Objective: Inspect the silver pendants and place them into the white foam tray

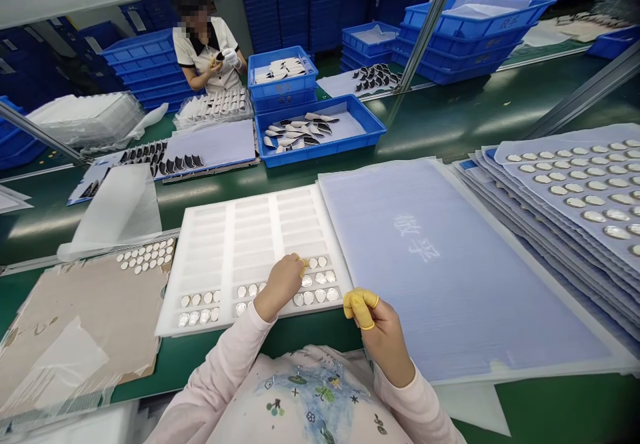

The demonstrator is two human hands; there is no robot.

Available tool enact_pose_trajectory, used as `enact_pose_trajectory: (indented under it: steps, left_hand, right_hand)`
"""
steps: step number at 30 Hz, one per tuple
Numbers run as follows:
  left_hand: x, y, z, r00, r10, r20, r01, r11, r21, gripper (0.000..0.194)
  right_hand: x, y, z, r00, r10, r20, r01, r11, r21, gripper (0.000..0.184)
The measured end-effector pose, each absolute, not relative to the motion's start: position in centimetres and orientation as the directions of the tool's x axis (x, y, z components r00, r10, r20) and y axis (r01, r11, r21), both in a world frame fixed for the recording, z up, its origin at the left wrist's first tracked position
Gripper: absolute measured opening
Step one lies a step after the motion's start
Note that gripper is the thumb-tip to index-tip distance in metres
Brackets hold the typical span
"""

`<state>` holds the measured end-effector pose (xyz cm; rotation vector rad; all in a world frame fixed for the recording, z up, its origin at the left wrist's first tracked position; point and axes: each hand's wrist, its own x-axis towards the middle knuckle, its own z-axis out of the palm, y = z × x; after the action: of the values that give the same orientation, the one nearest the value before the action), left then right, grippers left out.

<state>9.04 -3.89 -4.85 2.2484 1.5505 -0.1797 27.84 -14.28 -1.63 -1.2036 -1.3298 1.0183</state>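
The left hand [286, 283] reaches into the white compartmented tray [229, 231] on the green counter [235, 171], its fingertips at the uppermost of three rows of silvery discs [321, 296] in the right-hand column, though whether it grips one is hidden. The right hand [381, 329], in yellow finger covers [361, 308], has thumb and fingers curled together just beside the tray's near right corner, and I cannot tell whether anything is pinched there. More discs lie on cardboard [100, 297] left of the tray.
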Motion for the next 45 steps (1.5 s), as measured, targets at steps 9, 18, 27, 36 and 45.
enact_pose_trajectory:
  steps: [9, 18, 27, 36, 45]
  left_hand:
    - [8.0, -6.5, -4.7, 0.37, 0.871, -0.323, 0.926, -0.317, 0.207, 0.023]
    - [8.4, -6.6, -5.3, 0.414, 0.837, -0.359, 0.909, -0.359, 0.211, 0.03]
    - [8.2, -7.0, -4.3, 0.424, 0.847, -0.32, 0.894, -0.335, 0.297, 0.032]
    - [12.0, -9.9, -4.5, 0.631, 0.75, -0.198, 0.479, -0.176, 0.86, 0.027]
    - [15.4, -14.6, -9.3, 0.622, 0.742, -0.25, 0.205, 0.154, 0.967, 0.03]
  right_hand:
    - [27.9, -14.4, -1.7, 0.033, 0.991, 0.129, 0.122, 0.124, -0.985, 0.037]
    - [27.7, -14.5, -1.3, 0.042, 0.99, 0.132, 0.139, 0.126, -0.982, 0.039]
    - [29.7, -15.7, -1.6, 0.148, 0.973, 0.176, 0.181, 0.148, -0.972, 0.031]
    - [41.6, -23.2, -2.6, 0.686, 0.726, -0.037, 0.425, -0.442, -0.79, 0.034]
    - [38.5, -27.8, -7.4, 0.744, 0.611, -0.271, -0.153, -0.238, -0.959, 0.053]
